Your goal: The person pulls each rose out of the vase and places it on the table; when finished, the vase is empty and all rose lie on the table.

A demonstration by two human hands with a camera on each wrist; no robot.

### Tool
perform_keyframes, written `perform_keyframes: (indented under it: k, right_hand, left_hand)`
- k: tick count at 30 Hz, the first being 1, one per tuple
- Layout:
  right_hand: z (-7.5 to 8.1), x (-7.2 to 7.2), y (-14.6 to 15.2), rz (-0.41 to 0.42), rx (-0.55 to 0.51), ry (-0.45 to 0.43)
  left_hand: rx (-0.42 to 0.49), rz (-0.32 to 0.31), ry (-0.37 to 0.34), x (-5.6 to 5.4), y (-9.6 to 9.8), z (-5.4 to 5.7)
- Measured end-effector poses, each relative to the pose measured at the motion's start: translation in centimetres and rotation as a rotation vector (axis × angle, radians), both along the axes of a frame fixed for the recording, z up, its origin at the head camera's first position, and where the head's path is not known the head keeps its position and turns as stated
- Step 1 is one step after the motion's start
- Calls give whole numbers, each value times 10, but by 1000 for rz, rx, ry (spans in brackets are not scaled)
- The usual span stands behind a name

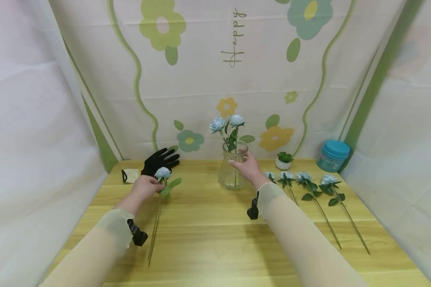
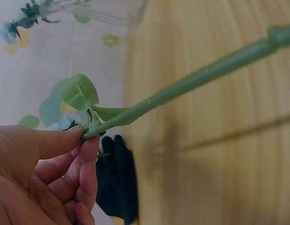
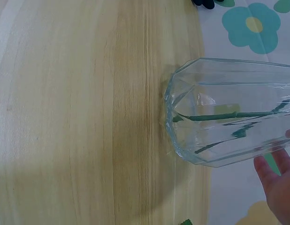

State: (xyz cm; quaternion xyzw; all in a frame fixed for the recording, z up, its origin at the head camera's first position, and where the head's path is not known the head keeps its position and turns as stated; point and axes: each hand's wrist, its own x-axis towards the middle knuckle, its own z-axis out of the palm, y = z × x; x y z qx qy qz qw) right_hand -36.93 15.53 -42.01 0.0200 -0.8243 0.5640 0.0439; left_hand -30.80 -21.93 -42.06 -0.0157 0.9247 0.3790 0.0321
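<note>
My left hand (image 1: 147, 187) pinches the stem of a pale blue artificial rose (image 1: 163, 173) just below its bloom and leaves. The long stem (image 2: 196, 79) slants down toward the near side of the table. Around the upper part of a clear glass vase (image 1: 227, 175) my right hand (image 1: 249, 167) has its thumb and fingers. Two pale blue roses (image 1: 217, 124) stand in that vase, their stems (image 3: 229, 115) showing through the glass. Only part of the right hand appears in the right wrist view, at the lower right edge.
Several more blue roses (image 1: 329, 180) lie on the wooden table (image 1: 201, 247) at the right, partly hidden by the right arm. Behind them are a small potted succulent (image 1: 284, 160) and a blue tub (image 1: 333, 156). A black glove (image 1: 160, 161) lies at the back left.
</note>
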Motion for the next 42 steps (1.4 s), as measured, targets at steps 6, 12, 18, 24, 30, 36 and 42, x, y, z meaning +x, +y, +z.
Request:
perform_keyframes:
  k: [6,12,18,24,30,36,42]
  right_hand:
    - [-2,-1,2,4,15,2]
    - [-1,0,1,1,21,0]
    - [1,1,1,-5,31,-6]
    - [0,0,2,-2,35,-11]
    - [-3,-2,1,-8,27,-13]
    - [-3,-2,3,-1,-7,-23]
    - [-1,-2,3,4,-1,-28]
  left_hand:
    - [-37,-2,-32,1,-19,-24]
    - [-41,-23,-59,-1,-32,-39]
    - [-101,-44,-70,-1,-37,-38]
    - [-252,-54,-76,-11,-39,-14]
    - [-248,-13,-41,-20,-23,43]
    - [-126,19,39,-36,19,79]
    - [44,29,77,-57,78,78]
